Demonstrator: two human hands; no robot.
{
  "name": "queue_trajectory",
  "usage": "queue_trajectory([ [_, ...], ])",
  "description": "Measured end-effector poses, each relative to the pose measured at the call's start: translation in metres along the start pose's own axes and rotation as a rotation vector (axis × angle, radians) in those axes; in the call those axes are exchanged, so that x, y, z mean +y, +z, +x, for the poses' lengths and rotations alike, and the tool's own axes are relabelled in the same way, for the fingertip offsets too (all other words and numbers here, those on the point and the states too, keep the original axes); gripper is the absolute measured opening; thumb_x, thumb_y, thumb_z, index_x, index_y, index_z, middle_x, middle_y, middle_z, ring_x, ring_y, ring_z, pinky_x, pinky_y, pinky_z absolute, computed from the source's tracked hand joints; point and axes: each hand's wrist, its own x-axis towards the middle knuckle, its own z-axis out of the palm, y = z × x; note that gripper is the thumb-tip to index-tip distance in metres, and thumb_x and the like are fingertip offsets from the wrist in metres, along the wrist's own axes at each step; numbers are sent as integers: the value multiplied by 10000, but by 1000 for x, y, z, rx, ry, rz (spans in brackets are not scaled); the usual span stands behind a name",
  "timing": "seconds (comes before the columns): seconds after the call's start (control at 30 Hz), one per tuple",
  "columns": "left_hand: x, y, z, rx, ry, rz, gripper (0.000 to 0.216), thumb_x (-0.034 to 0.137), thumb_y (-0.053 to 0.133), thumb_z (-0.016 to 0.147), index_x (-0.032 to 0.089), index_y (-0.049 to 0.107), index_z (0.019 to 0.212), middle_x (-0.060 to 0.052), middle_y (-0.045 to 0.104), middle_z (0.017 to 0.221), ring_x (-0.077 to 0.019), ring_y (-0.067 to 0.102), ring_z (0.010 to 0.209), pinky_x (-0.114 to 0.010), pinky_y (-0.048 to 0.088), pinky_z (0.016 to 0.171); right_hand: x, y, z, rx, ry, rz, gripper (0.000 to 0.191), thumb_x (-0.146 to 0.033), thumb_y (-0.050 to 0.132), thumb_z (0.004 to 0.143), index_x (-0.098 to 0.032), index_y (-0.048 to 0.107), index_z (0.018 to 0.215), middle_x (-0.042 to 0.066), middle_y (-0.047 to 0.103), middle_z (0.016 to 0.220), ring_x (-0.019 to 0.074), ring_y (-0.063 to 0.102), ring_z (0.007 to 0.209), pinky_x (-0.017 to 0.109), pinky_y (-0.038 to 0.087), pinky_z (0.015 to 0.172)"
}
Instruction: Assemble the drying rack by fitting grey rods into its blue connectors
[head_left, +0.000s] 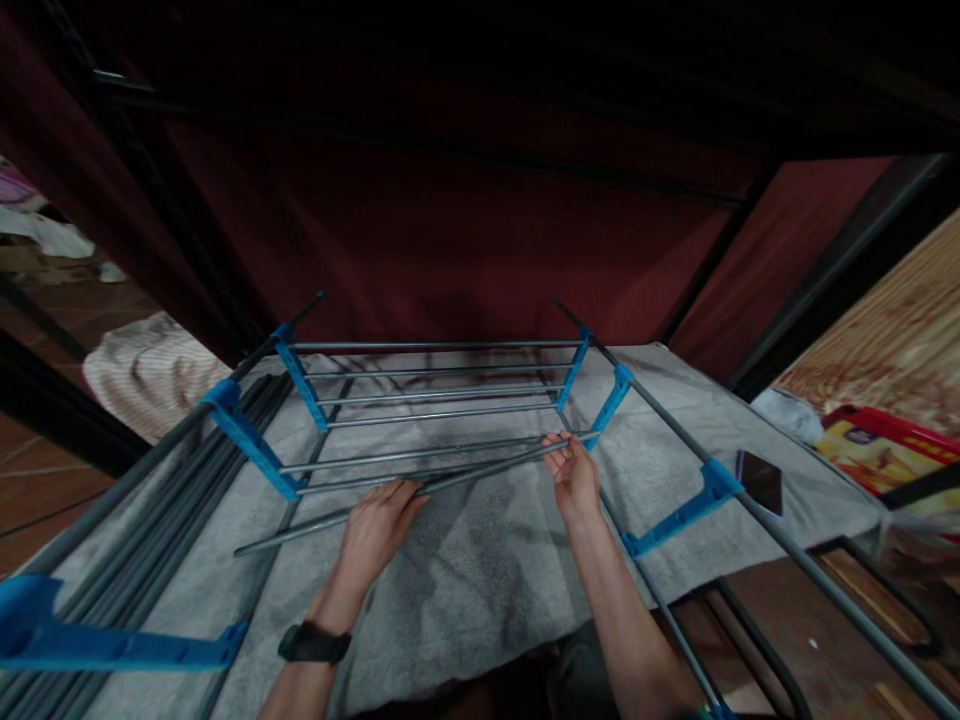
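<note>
A rack frame of grey metal tubes and blue plastic brackets lies on a grey cloth. My left hand [382,523], below a dark wristband [313,644], is closed around the middle of a loose grey metal tube [296,531]. Near that tube's right end, my right hand [574,478] pinches it close to a blue bracket [609,405]. The tube lies at a slant, its left end lower than a second blue bracket [253,440]. Whether its right end sits in the bracket is hard to make out. Farther back, several crossbars [442,373] span another pair of brackets.
Several loose tubes [176,500] lie along the left side. More blue brackets stand at the near left [112,640] and right [686,510]. A phone [760,482] rests on the grey cloth [480,590]. Dark metal posts and a dark red panel [465,250] enclose the back.
</note>
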Motion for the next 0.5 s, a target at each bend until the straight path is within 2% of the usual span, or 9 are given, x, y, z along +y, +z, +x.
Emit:
queue_trajectory([
  [0.2,4,-6,2,36,-8,-42,322,461,423,976,234,635,1058,-49,734,996,-213,697,904,-316,525,789,-7,15,14,-8,-9,42,140,-350,578,876,-216,612,900,20,727,832,137,702,777,279,576,760],
  [0.33,9,-6,9,2,28,-30,333,443,391,986,226,643,1007,-56,729,975,-215,695,888,-323,528,784,-12,9,17,-3,-58,71,215,-425,566,893,-215,609,907,20,721,823,134,693,764,283,577,765],
  [0.5,18,-3,15,14,67,-27,337,431,382,990,223,646,1005,-63,729,974,-221,693,884,-335,521,785,-17,-1,16,10,-71,88,201,-398,545,911,-210,611,884,12,711,804,124,690,750,263,569,753],
])
